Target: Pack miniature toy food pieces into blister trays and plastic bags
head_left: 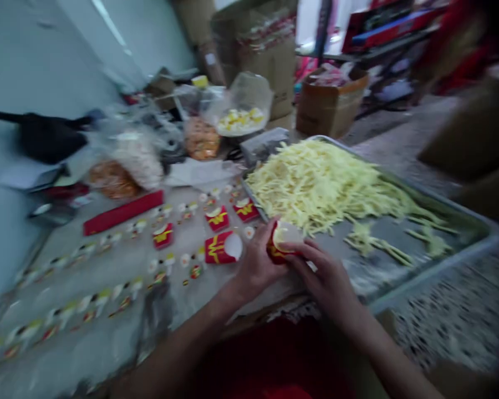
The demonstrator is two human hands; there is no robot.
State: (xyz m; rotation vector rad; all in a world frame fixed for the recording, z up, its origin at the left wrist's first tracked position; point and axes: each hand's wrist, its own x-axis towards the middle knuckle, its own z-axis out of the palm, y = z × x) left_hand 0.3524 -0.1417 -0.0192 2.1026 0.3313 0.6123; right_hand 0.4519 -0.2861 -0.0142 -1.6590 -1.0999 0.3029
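A small red fry box (276, 248) with yellow marking is between my two hands at the near corner of the tray. My left hand (258, 252) wraps round its left side, fingers closed. From the right, my right hand (322, 271) pinches its rim with bent fingers; something pale shows in the box mouth, too blurred to make out. Behind it, a metal tray (468, 221) carries a heap of pale yellow fry-shaped sticks (316, 177). To the left of my hands lie several more red boxes, among them a larger one (218, 247) on its side.
Rows of small coloured pieces (95, 299) line the table at left, by a red strip (123, 213). Clear bags (137, 158) and a bag of yellow-and-white pieces (242, 117) stand at the back. Behind the tray is a cardboard box (326, 108).
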